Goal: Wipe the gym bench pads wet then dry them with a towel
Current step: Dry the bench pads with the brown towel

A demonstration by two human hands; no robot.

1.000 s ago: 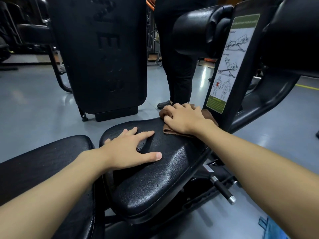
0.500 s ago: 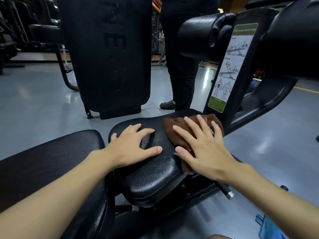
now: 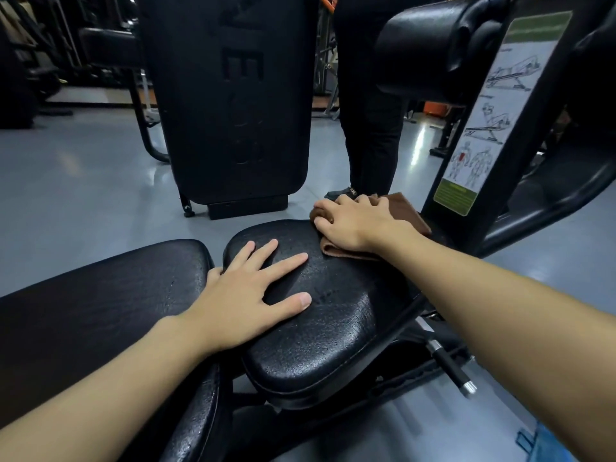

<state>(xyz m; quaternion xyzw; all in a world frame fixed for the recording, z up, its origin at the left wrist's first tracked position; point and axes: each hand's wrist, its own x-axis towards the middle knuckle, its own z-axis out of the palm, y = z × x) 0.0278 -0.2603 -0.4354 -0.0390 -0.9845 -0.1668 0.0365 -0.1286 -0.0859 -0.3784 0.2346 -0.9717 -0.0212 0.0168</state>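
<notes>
A black seat pad (image 3: 333, 328) fills the middle of the view, with a longer black back pad (image 3: 100, 295) to its left. My left hand (image 3: 246, 301) lies flat with fingers spread on the seat pad's near left part. My right hand (image 3: 353, 221) presses a brown towel (image 3: 408, 211) onto the pad's far right edge, fingers curled over the cloth. Most of the towel is hidden under that hand.
A black post with an exercise chart (image 3: 490, 121) rises just right of the towel, with roller pads (image 3: 440, 45) above. Beyond the seat stands a tall black pad (image 3: 233, 95), and a person's dark legs (image 3: 370, 111) are beside it. A chrome-tipped adjuster pin (image 3: 453, 368) juts out under the seat. The floor is grey.
My right hand has pushed the towel from the seat's near right side back to its far edge, fingers curling. The left hand has stayed on the pad.
</notes>
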